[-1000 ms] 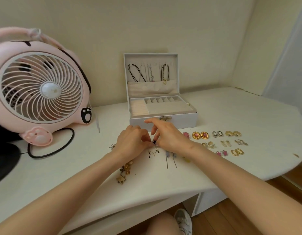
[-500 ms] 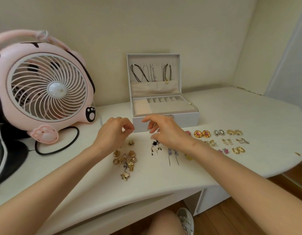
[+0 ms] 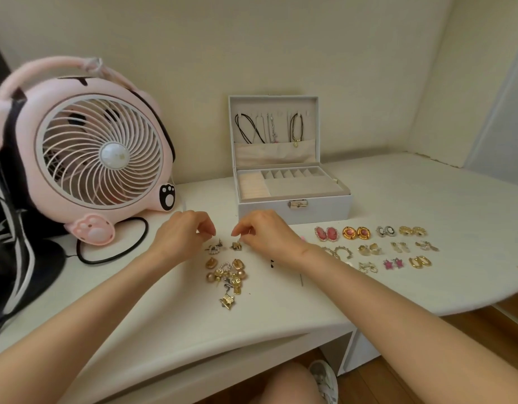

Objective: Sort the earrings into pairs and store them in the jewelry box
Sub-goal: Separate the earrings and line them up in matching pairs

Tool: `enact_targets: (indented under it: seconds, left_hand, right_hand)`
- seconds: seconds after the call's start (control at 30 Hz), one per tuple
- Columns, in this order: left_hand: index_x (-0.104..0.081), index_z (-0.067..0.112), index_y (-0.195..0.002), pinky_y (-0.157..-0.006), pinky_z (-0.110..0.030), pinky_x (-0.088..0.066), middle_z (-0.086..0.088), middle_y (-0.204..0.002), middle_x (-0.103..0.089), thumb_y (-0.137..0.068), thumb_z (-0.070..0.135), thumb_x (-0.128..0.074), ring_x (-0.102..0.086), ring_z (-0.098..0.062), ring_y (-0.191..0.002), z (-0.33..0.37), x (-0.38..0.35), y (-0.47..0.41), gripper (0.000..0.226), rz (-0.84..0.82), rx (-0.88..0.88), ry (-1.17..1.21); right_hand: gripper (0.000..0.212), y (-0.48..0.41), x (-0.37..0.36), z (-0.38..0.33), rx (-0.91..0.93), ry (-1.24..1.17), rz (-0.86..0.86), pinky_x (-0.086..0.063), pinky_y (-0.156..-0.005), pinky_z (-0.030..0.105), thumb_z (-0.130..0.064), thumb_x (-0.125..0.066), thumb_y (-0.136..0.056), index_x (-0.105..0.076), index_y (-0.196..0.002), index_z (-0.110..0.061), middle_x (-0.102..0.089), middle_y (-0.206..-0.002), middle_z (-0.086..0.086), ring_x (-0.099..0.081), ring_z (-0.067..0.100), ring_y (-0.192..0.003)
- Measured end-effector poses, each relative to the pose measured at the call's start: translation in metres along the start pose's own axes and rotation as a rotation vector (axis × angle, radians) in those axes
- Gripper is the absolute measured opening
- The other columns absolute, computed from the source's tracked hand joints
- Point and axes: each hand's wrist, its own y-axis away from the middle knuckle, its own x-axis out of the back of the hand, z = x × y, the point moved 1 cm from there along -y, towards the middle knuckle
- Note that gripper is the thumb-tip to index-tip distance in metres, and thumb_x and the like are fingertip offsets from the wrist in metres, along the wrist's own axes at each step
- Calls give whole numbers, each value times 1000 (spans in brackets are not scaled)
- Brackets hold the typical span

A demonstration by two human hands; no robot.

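The white jewelry box (image 3: 322, 211) stands open at the back of the table, necklaces hanging in its lid. A loose pile of gold earrings (image 3: 226, 277) lies in front of me. Just above it lie a pearl heart earring (image 3: 213, 249) and a small gold earring (image 3: 236, 245). My left hand (image 3: 183, 236) hovers over the heart earring with curled fingers and nothing between them. My right hand (image 3: 263, 233) hovers over the small gold earring, thumb and forefinger close together. Sorted earring pairs (image 3: 356, 232) lie in rows at the right.
A pink fan (image 3: 100, 153) stands at the left with its black cable (image 3: 142, 239) looping on the table (image 3: 412, 196). A dark bag (image 3: 10, 258) sits beside the fan. The table's rounded edge runs along the right.
My hands left the dark dangling earrings in the middle and moved up and left. They now hover close together over two small earrings above the gold pile.
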Motion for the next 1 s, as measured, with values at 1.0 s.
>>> enact_targets:
  seconds: [1.0]
  left_hand:
    - [-65, 19, -94, -77, -33, -49, 1, -77, -67, -83, 9, -65, -66, -16, -75, -7, 8, 13, 15, -11, 15, 350]
  right_hand:
    - [10, 0, -3, -34, 43, 194, -261, -34, -75, 26, -23, -71, -79, -69, -88, -21, -58, -83, -10, -52, 12, -86]
